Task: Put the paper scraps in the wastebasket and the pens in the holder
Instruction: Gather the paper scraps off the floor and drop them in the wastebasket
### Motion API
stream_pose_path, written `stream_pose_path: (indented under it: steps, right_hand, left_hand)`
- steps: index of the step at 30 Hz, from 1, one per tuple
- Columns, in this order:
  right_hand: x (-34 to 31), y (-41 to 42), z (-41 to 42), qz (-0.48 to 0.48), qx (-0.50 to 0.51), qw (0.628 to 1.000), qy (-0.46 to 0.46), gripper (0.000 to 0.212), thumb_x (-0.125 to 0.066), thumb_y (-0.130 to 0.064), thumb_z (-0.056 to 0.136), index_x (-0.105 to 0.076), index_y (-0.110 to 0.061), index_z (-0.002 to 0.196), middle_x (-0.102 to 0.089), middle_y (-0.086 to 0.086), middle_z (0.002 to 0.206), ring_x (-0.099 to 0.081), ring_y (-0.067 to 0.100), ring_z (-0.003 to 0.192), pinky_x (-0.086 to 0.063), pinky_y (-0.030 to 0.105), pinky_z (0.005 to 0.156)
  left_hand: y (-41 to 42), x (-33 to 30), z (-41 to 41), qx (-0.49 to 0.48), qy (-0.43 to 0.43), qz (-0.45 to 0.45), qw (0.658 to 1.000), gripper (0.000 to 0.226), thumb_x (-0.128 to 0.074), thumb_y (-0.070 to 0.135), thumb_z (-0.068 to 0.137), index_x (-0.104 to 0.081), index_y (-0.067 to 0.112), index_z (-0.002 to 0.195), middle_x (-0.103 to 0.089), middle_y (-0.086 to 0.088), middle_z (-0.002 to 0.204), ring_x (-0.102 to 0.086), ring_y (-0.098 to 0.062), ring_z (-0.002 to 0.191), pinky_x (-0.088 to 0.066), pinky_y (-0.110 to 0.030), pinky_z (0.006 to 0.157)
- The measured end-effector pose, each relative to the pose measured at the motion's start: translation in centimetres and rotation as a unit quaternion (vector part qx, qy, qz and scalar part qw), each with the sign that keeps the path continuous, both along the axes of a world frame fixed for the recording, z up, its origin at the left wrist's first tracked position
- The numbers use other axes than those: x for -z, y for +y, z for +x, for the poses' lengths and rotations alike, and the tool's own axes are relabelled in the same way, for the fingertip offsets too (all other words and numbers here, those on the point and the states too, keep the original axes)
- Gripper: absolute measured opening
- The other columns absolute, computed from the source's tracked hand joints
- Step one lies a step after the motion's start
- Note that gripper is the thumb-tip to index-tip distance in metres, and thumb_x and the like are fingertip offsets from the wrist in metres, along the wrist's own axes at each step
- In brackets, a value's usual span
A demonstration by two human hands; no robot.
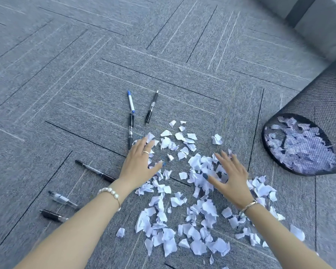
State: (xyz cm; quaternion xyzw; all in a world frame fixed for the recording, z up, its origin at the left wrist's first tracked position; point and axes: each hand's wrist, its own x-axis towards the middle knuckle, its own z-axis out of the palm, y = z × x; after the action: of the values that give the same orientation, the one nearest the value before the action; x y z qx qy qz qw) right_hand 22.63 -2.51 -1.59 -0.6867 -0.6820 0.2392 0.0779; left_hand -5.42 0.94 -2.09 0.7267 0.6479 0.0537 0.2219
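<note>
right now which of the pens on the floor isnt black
The white pen with the blue cap, farthest from the person, lying end to end with a black pen near the left hand. The other pens visible are black or clear with black.

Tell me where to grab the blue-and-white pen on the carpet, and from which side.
Take the blue-and-white pen at the middle of its white barrel, coming straight down from above with the left hand. It lies flat on the carpet, and its near end meets a black pen, so pinching across the barrel's open sides is probably cleanest.
</note>
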Motion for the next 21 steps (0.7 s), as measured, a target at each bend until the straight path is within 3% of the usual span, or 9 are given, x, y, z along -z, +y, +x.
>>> stream_pose_path:
  steps: [3,8,11,14,17,21]
  right_hand:
    - [0.2,-0.5,-1.4,-0.003,-0.028,0.999,0.042,0.079,-0.026,-0.082,0.067,-0.012,-0.044,0.136,-0.007,-0.019,0.147,-0.003,0.004,0.139,0.001,0.038,0.112]
    - [-0.4,-2.6,-3.8,-0.03,-0.105,0.985,0.133,0.052,-0.03,-0.06,0.083,-0.022,-0.047,0.133,-0.024,-0.021,0.144,-0.021,0.0,0.134,-0.021,0.042,0.112]
    - [-0.9,-4.3,-4.2,-0.047,-0.16,0.974,0.153,0.046,-0.023,-0.062,0.083,-0.02,-0.053,0.128,-0.022,-0.03,0.14,-0.022,-0.007,0.131,-0.023,0.036,0.111]
    - [-1.4,-5.5,-3.9,-0.031,-0.135,0.969,0.203,0.045,-0.02,-0.067,0.083,-0.021,-0.06,0.127,-0.02,-0.039,0.137,-0.027,-0.012,0.128,-0.03,0.03,0.105]
    - [-1.7,-5.0,-3.6,0.004,-0.068,0.973,0.221,0.046,-0.022,-0.064,0.084,-0.019,-0.058,0.129,-0.023,-0.034,0.138,-0.032,-0.005,0.128,-0.026,0.031,0.104]
    - [-1.1,-1.9,-4.1,0.028,-0.068,0.983,0.169,0.061,-0.019,-0.066,0.082,-0.017,-0.039,0.137,-0.017,-0.018,0.146,-0.016,0.002,0.135,-0.012,0.038,0.111]
  left_hand:
    - [-1.1,0.0,1.1,0.05,-0.043,0.01,0.998,0.073,-0.031,0.063,0.084,-0.01,0.028,0.145,0.004,0.013,0.151,0.001,-0.01,0.14,0.005,-0.032,0.109]
    - [-3.7,-0.3,2.6,0.096,-0.132,-0.033,0.986,0.076,-0.014,0.073,0.079,-0.023,0.031,0.141,-0.016,0.016,0.15,-0.008,-0.001,0.137,-0.003,-0.033,0.114]
    - [-5.7,-0.4,3.1,0.1,-0.176,-0.037,0.979,0.088,-0.003,0.083,0.07,-0.027,0.034,0.138,-0.023,0.02,0.146,-0.012,0.005,0.133,-0.004,-0.025,0.111]
    - [-7.0,-0.8,3.0,0.083,-0.211,-0.036,0.973,0.091,-0.002,0.086,0.066,-0.03,0.036,0.136,-0.023,0.027,0.139,-0.013,0.014,0.128,-0.003,-0.02,0.108]
    - [-7.4,-0.7,2.9,0.046,-0.237,-0.036,0.97,0.088,-0.003,0.087,0.066,-0.027,0.039,0.136,-0.024,0.026,0.141,-0.018,0.01,0.128,-0.009,-0.026,0.107]
    - [-7.2,-0.7,3.1,0.003,-0.267,-0.028,0.963,0.083,-0.011,0.085,0.069,-0.025,0.038,0.137,-0.02,0.024,0.144,-0.02,0.003,0.132,-0.016,-0.033,0.108]
